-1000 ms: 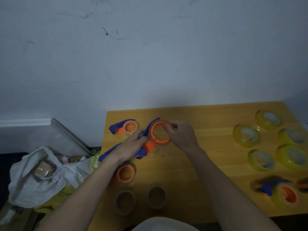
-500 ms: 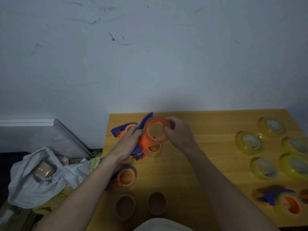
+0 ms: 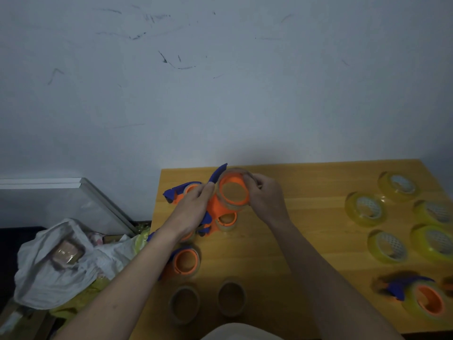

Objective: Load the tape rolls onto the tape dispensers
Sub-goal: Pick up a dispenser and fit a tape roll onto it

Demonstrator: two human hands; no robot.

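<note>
From the head view, the left hand (image 3: 193, 207) grips the orange-and-blue tape dispenser (image 3: 215, 204) by its body, lifted above the far left part of the wooden counter (image 3: 306, 217), while the right hand (image 3: 263, 195) pinches the clear tape roll (image 3: 234, 190) seated around the dispenser's orange hub. Five yellow tape rolls (image 3: 366, 208) lie on the counter's right side, well apart from both hands, and a loaded dispenser (image 3: 185, 262) lies just beneath the left forearm.
</note>
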